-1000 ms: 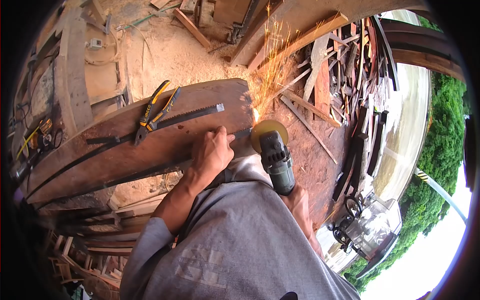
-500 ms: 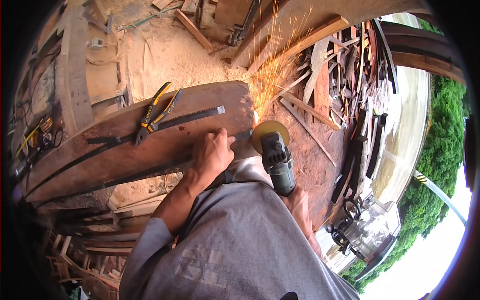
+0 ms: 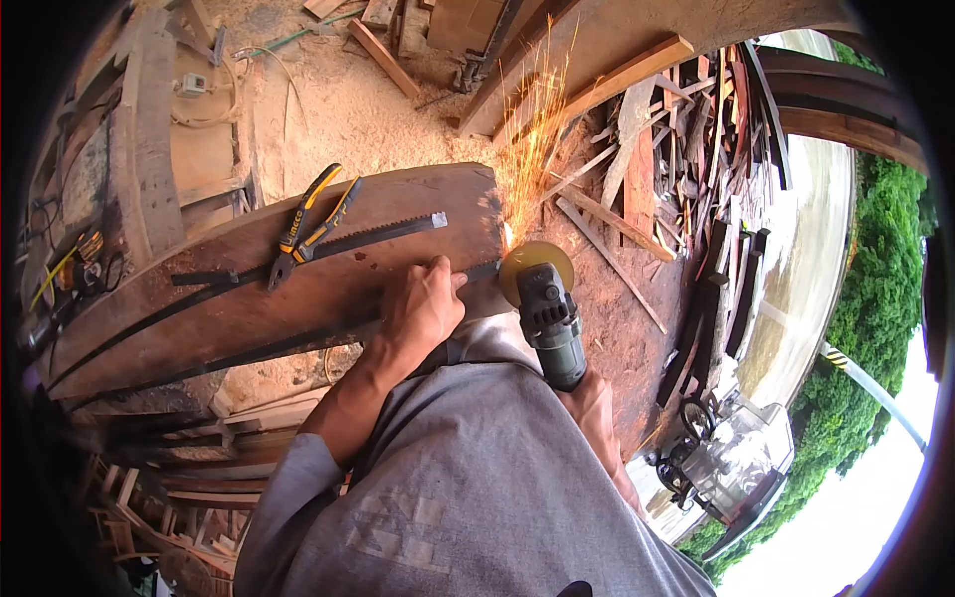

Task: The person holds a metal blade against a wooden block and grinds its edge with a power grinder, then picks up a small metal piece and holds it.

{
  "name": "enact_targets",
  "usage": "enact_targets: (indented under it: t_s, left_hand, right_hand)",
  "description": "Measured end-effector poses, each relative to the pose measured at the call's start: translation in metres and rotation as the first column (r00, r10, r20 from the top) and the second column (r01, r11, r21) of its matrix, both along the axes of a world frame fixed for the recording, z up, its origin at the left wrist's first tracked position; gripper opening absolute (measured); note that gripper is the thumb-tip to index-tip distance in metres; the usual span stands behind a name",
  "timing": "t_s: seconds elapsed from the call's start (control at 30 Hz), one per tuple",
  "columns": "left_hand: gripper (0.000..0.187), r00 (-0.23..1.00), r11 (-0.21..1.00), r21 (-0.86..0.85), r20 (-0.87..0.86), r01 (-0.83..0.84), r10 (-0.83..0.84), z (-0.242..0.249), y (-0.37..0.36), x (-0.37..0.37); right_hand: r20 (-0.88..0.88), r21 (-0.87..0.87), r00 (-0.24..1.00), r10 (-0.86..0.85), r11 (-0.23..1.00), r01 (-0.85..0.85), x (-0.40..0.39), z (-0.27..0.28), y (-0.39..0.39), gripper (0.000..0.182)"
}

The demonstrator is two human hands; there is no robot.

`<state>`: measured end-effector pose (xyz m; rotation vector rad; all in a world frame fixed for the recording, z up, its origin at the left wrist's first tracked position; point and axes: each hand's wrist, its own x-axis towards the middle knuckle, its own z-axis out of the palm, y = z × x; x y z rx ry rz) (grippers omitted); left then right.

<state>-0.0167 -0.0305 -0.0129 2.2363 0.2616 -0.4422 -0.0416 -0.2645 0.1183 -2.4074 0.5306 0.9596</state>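
Note:
My right hand point(image 3: 591, 400) grips the body of an angle grinder point(image 3: 555, 343). Its yellowish disc point(image 3: 542, 267) meets the end of a dark metal band, likely a band saw blade point(image 3: 484, 270), at the right end of a wooden bench point(image 3: 398, 194). Sparks point(image 3: 535, 149) spray up and away from that contact. My left hand point(image 3: 426, 301) is closed on the band, pressing it near the bench's front edge, left of the disc. Farther back on the bench lie a toothed blade end point(image 3: 383, 235) with a pale tip and black-and-yellow pliers point(image 3: 303, 227) with handles spread.
Sawdust point(image 3: 338, 109) covers the floor beyond the bench. Scrap wood point(image 3: 686, 149) is piled at the right, and a plank point(image 3: 627, 75) lies near the sparks. A machine with wheels point(image 3: 726, 458) stands at lower right. Another tool with a cord point(image 3: 85, 264) is at far left.
The spark spray has become narrower. Both hands, the grinder and the pliers stay almost in the same places.

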Motion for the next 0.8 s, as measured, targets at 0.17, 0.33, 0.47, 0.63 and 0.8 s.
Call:
enact_targets:
  t_s: [0.17,0.33,0.47,0.63,0.8]
  left_hand:
    - [0.018,0.990,0.999,0.037,-0.143,-0.009,0.014,0.012,-0.001,0.006]
    - [0.018,0.992,1.000,0.018,-0.128,-0.008,0.010,0.012,-0.002,0.004]
    - [0.018,0.996,1.000,0.028,-0.091,-0.010,0.012,0.009,-0.001,0.004]
    - [0.018,0.992,1.000,0.000,-0.127,-0.011,0.011,0.015,0.000,0.006]
    - [0.017,0.992,0.999,-0.022,-0.118,-0.037,0.034,0.010,-0.002,0.004]
  right_hand:
    - [-0.009,-0.018,1.000,0.009,1.000,-0.009,0.000,-0.005,-0.003,0.041]
    - [-0.010,-0.026,1.000,0.029,0.999,-0.029,-0.002,-0.014,-0.007,0.041]
    - [0.000,-0.040,1.000,0.011,0.999,-0.011,-0.001,-0.013,-0.007,0.041]
    - [0.024,-0.076,1.000,-0.005,0.997,0.006,-0.001,-0.014,-0.008,0.040]
    - [0.042,-0.008,0.994,-0.100,0.995,0.101,-0.011,-0.019,-0.024,0.038]
